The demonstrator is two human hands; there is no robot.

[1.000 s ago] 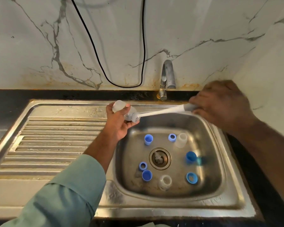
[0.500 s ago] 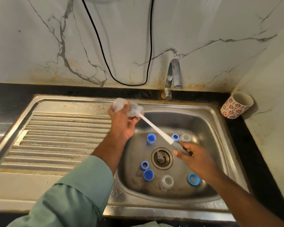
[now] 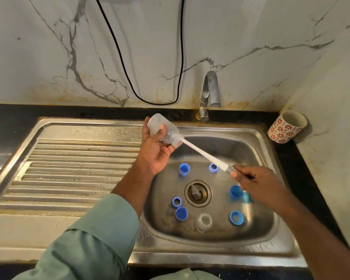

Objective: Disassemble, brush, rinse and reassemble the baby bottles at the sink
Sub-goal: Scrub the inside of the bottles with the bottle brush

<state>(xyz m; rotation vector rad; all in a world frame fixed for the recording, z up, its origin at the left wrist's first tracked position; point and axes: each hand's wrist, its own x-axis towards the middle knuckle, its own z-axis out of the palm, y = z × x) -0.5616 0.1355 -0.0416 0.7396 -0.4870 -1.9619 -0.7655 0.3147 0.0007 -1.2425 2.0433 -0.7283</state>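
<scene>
My left hand (image 3: pixel 157 151) grips a clear baby bottle (image 3: pixel 163 130), tilted with its mouth toward the lower right, above the back left rim of the sink (image 3: pixel 257 239). A white bottle brush (image 3: pixel 202 154) runs from the bottle's mouth down to my right hand (image 3: pixel 257 182), which pinches its handle over the basin. On the basin floor lie several blue caps and rings, such as a cap (image 3: pixel 183 169), a ring (image 3: pixel 176 202) and a collar (image 3: pixel 236 217), plus another clear bottle (image 3: pixel 203 222).
A steel tap (image 3: pixel 209 93) stands behind the basin. A red-patterned cup (image 3: pixel 286 126) lies tipped on the dark counter at the right. The ribbed drainboard (image 3: pixel 73 174) is to the left. A black cable (image 3: pixel 150 63) hangs on the marble wall. The drain (image 3: pixel 198 193) sits mid-basin.
My right hand swung the brush handle from the upper right down over the basin, then held about the same place. The bottle in my left hand tilted accordingly.
</scene>
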